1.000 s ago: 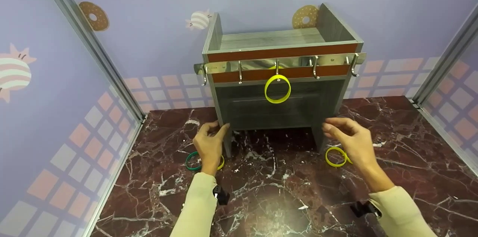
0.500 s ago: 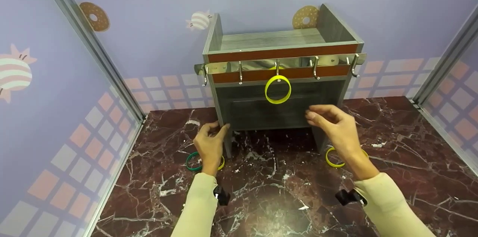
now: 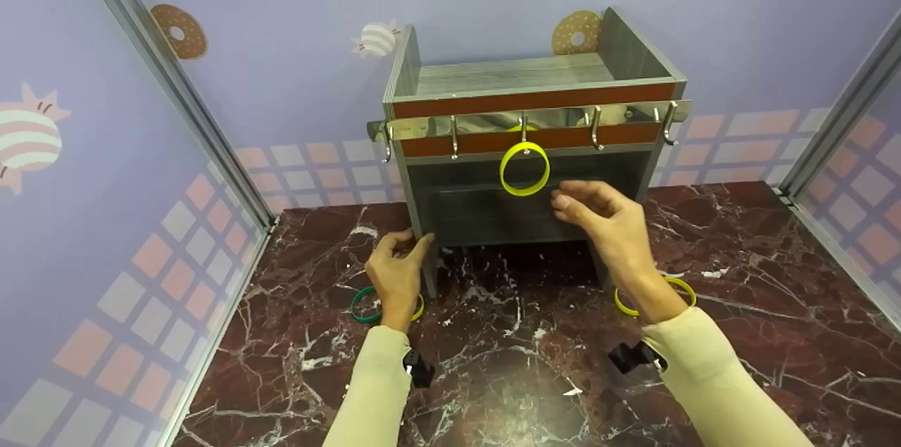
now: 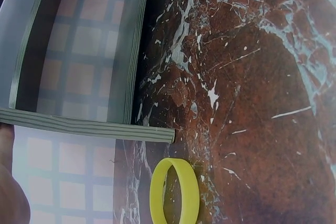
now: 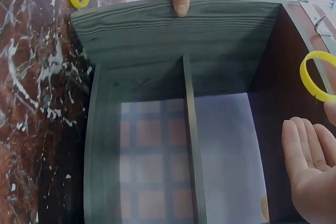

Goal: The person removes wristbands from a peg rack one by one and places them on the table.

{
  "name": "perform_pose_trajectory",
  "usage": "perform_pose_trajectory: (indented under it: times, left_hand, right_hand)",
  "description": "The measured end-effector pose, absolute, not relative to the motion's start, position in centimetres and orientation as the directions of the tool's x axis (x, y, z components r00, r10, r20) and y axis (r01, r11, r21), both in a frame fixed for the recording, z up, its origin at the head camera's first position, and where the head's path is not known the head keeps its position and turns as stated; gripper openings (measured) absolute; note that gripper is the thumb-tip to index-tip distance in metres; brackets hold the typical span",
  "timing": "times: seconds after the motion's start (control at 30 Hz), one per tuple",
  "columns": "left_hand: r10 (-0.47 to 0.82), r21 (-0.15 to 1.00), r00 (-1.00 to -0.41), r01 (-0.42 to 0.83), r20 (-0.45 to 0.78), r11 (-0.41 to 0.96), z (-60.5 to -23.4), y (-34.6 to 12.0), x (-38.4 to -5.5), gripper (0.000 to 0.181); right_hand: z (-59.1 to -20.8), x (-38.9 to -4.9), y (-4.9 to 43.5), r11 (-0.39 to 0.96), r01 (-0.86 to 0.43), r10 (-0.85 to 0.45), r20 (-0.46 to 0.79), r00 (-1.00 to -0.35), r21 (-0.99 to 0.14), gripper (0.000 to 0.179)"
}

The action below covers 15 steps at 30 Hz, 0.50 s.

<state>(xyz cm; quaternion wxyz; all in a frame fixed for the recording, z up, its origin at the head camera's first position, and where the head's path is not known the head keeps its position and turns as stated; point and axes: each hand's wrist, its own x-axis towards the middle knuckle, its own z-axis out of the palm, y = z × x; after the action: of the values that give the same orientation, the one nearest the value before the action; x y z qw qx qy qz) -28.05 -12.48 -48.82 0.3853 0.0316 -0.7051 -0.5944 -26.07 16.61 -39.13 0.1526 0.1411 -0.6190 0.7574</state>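
A yellow silicone wristband (image 3: 524,192) hangs from the middle hook of the metal hook rail (image 3: 486,124), which runs across the front of a grey wooden rack (image 3: 507,74). My left hand (image 3: 394,281) grips the rack's left side panel low down, and in the right wrist view its thumb (image 5: 181,6) lies over the panel edge. My right hand (image 3: 616,236) is raised in front of the rack, just below and right of the hanging wristband. Its fingers (image 5: 296,140) are fairly straight, with nothing held between them.
On the marbled table (image 3: 507,376), a green wristband (image 3: 354,306) and a yellow one (image 3: 420,308) lie by my left wrist. Two more yellow wristbands, one at the far right (image 3: 690,291), are partly hidden behind my right wrist. Patterned walls stand behind and at both sides.
My right hand has moved left and up, from beside the rack's right leg to near the hanging wristband. The left hand keeps its grip on the side panel.
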Motion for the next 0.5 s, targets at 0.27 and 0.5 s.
perform_pose_trajectory:
  times: [0.27,0.5]
  left_hand:
    - [-0.503,0.856,-0.693,0.414,0.518,0.311,-48.9,-12.5,-28.2,0.021]
    - [-0.5,0.846,-0.682,0.43,0.534,0.316,-49.0,-12.6,-28.2,0.02]
  right_hand:
    - [-38.6,-26.7,15.5,-0.217,-0.391,0.049,0.39,-0.92,-0.895,0.028]
    - [-38.1,-26.9,14.9,-0.22,-0.371,0.024,0.376,-0.926,-0.902,0.034]
